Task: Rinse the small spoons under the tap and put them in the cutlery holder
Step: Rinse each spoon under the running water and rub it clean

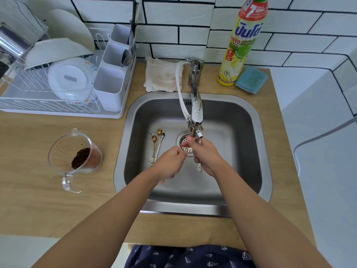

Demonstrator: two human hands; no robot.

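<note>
Fingers: right hand [204, 153] grips spoon [199, 168]; left hand [171, 161] curled | steel sink [258, 151]; wood counter [38, 190]; tiled wall [173, 16]

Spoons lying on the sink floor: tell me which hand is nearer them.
Left. The left hand hovers just right of the spoons; the right hand is farther right, under the tap.

Measuring jug [75, 155] of what looks like coffee grounds, cloth [162, 75], detergent bottle [242, 41], blue sponge [251, 79].
</note>
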